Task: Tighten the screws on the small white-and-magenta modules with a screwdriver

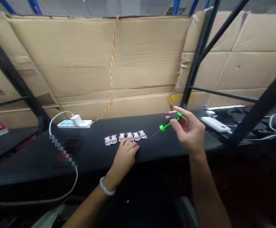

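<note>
A row of several small white-and-purple parts (114, 139) lies on the black tabletop; their exact kind is too small to make out. My left hand (125, 153), with a pale beaded bracelet on the wrist, has its fingers bent and closed over the near edge of a part (129, 135) mid-row, partly covering it. In my right hand (190, 129) is a screwdriver (167, 123) with a black-and-green handle, pinched between thumb and fingers. Its thin shaft slants down to the left, and the tip is close beside the rightmost part (143, 134).
A white power strip (85, 124) with a plugged-in charger (76, 120) stands at the back left, its white cable looping off the front edge. Cardboard (147, 57) walls the back. Black metal posts (197, 60) flank the table; another white strip (215, 124) and cables lie right.
</note>
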The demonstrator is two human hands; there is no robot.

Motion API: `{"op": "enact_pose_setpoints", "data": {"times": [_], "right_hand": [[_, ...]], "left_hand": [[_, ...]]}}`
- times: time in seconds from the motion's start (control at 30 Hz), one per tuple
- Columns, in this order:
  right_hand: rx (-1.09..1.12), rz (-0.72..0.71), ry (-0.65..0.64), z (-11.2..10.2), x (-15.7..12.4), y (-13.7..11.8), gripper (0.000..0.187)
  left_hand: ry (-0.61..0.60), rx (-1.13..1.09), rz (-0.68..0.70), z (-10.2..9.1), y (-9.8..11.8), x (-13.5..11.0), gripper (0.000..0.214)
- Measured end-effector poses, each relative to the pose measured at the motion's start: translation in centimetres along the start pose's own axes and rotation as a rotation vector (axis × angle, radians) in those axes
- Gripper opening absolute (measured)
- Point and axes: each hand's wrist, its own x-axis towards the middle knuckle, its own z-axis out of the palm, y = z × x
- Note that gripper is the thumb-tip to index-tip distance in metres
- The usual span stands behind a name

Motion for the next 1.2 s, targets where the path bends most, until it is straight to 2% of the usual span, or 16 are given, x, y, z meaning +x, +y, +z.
{"op": "enact_pose_setpoints", "data": {"times": [0.17,0.33,0.63,0.83,1.03,1.2], "right_hand": [[0.011,-0.008,0.0,-0.3,0.1,0.0,0.039],[0.003,0.002,-0.018,-0.2,0.0,0.0,0.039],[-0.014,0.003,-0.033,-0.4,0.0,0.0,0.039],[-0.023,0.005,-0.048,-0.5,0.0,0.2,0.039],[-0.037,0.009,-0.058,-0.6,-0.1,0.1,0.038],[-0.042,0.013,-0.094,-0.7,-0.1,0.0,0.038]], "left_hand": [[-0.046,-0.013,0.028,0.6,-0.1,0.0,0.038],[-0.033,-0.04,0.038,0.6,0.1,-0.5,0.041],[-0.065,0.014,0.081,0.1,2.1,-2.1,0.037],[-0.051,0.033,0.124,0.6,3.5,-3.1,0.034],[-0.022,0.018,0.132,0.9,3.5,-3.7,0.032],[0.019,-0.073,0.104,0.2,2.7,-3.1,0.033]]}}
